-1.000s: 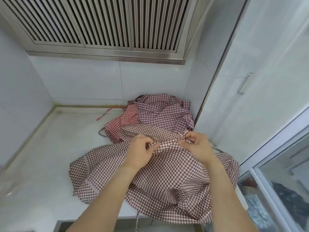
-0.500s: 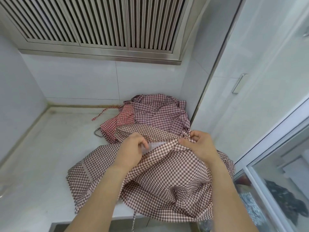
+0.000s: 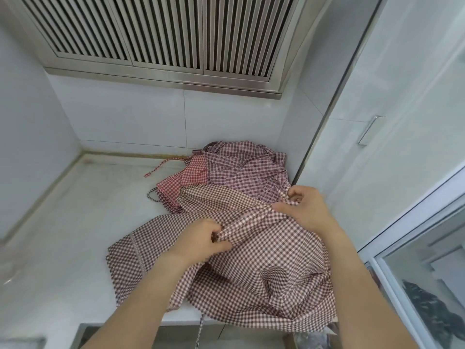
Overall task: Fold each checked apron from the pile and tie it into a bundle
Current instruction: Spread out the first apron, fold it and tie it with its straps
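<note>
Since a moment ago, drawn apart along the apron point(image 3: 264, 260) hem: left hand point(image 3: 201, 239) nearer, right hand point(image 3: 305, 210) beside the pile point(image 3: 239, 167) (both pinching cloth). Folding barely begun, apron rumpled below pile; next, calls for spreading flat.

Both hands are bunching up the brown checked apron point(image 3: 264, 260) on the white counter point(image 3: 75, 222): left hand point(image 3: 201, 238) and right hand point(image 3: 302, 210) pinching one gathered fold. Behind the apron sits the pile point(image 3: 234, 170), pink and red checks.
</note>
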The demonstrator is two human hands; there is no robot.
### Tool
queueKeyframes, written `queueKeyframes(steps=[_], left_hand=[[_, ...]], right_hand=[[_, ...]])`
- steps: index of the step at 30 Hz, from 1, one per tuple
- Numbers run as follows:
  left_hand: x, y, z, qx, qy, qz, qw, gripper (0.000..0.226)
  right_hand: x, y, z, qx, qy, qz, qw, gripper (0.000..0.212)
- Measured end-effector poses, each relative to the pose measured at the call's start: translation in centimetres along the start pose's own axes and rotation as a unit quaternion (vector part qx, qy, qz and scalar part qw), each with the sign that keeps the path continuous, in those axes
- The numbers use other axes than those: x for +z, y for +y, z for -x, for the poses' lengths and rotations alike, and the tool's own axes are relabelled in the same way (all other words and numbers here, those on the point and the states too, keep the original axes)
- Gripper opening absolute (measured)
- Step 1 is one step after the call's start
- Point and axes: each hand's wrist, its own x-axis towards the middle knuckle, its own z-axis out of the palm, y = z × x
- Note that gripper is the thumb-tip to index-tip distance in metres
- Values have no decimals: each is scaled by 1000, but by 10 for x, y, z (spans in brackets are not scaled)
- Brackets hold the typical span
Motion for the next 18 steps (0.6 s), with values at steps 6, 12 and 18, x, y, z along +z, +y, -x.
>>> queueKeyframes(steps=[6,12,18], left_hand=[[-12,-26,16,8,-138,-160,977,36],[-87,-67,27,-24,-137,-96,986,40],[-143,-86,35,-46,-31,-41,998,31]], right_hand=[[-4,3,-1,-6,12,2,1000,27],[-8,14,-15,20,88,46,995,26],[-17,20,-30,45,126,46,990,24]])
